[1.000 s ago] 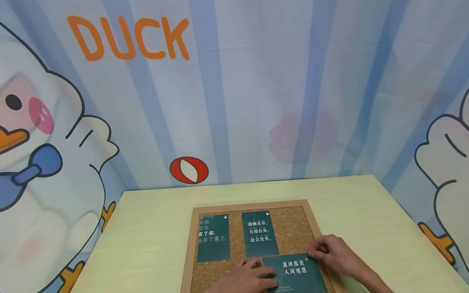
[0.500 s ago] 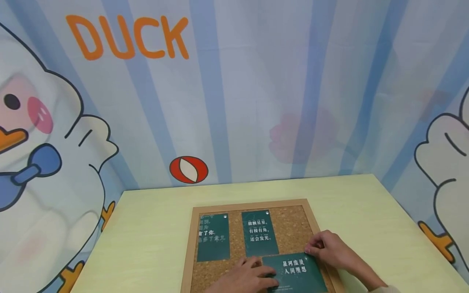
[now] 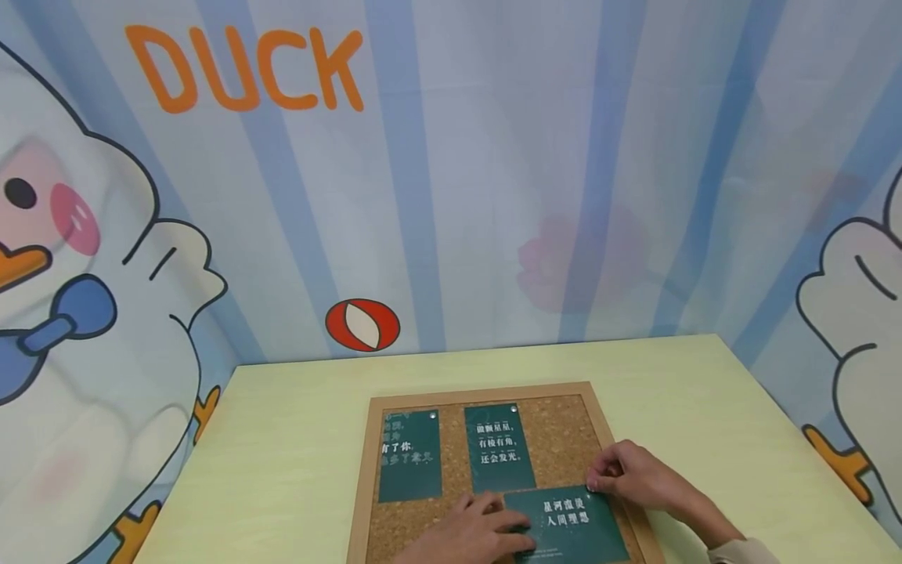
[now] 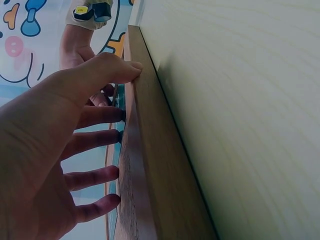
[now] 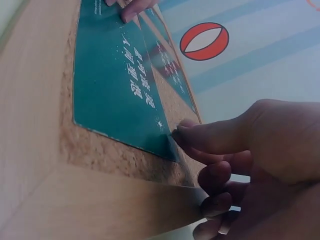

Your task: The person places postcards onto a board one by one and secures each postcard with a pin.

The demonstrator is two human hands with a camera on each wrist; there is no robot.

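Observation:
A dark green card (image 3: 567, 540) with white lettering lies crosswise on the framed corkboard (image 3: 560, 427). My left hand (image 3: 474, 531) rests on the board with fingers spread, its fingertips pressing the card's left part. The thumb (image 4: 125, 72) reaches over the board's wooden frame in the left wrist view. At the card's upper right corner, my right hand (image 3: 637, 479) pinches a small pin between thumb and index finger, mostly hidden by the fingertips (image 5: 186, 130). Two upright green cards, a left one (image 3: 412, 478) and a middle one (image 3: 500, 470), are each pinned at the upper right corner.
The corkboard lies on a pale yellow table (image 3: 296, 439). Behind it hangs a blue-and-white striped curtain (image 3: 479, 196) with duck drawings and a red ball print (image 3: 362, 324).
My right hand has shifted slightly up and left at the card's corner, and more of its sleeve shows. The left hand and the cards hold their places.

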